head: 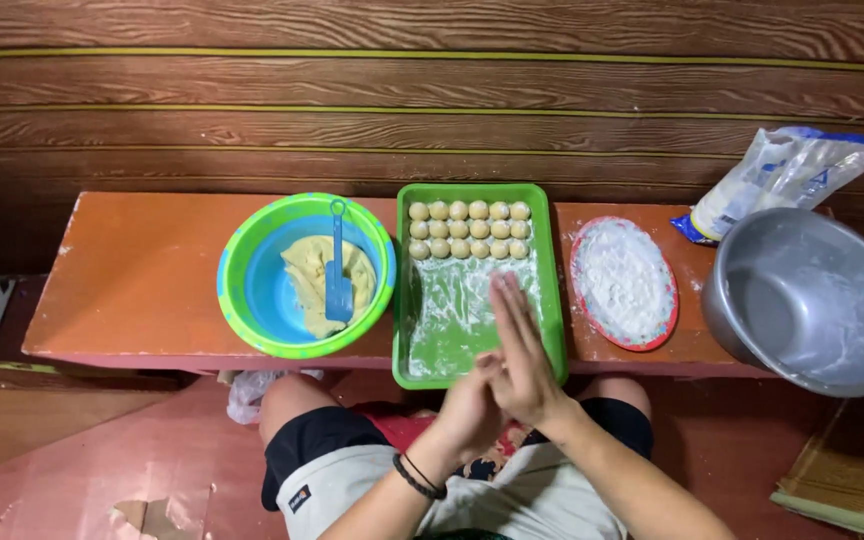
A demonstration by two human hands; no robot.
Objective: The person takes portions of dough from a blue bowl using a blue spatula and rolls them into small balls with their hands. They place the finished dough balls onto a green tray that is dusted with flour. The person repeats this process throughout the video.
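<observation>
My right hand (522, 345) lies flat on top of my left hand (472, 405), palms pressed together above the near end of a green tray (550, 300). Whatever sits between the palms is hidden. Several pale dough balls (469, 229) stand in three rows at the tray's far end, and its floor is dusted with flour. A green and blue bowl (242, 300) to the left holds yellow dough (307, 280) and a blue spatula (338, 262).
A red-rimmed oval plate of white flour (624, 282) lies right of the tray. Further right are a metal bowl (812, 300) and a plastic flour bag (782, 175). All rest on a low orange bench (132, 270) against a wooden wall.
</observation>
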